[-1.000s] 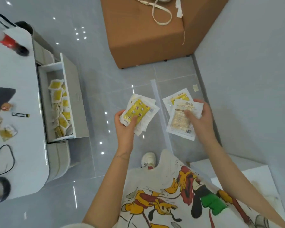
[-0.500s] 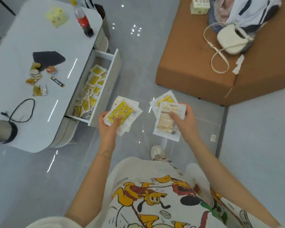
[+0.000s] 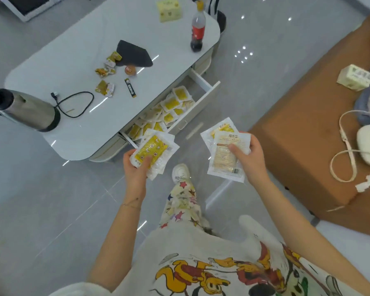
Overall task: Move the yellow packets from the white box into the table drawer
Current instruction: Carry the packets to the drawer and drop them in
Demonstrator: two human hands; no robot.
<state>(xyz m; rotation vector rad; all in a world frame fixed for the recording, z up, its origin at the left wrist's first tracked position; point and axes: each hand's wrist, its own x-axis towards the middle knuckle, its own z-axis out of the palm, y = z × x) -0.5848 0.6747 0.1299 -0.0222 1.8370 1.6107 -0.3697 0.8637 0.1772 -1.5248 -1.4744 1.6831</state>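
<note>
We stand near the open drawer (image 3: pixel 201 105) of the white worktop (image 3: pixel 77 60), our left hand (image 3: pixel 135 169) with its grip pinching a fanned stack of yellow packets (image 3: pixel 153 149) under the thumb, our right hand (image 3: pixel 251 159) pinching a second stack (image 3: pixel 223 161) the same way. The drawer is already heaped with loose packets (image 3: pixel 173 102), so we judge a careless toss could spill some over its front onto the floor (image 3: pixel 51 210), and the slick stacks may slide apart in either grip.
</note>
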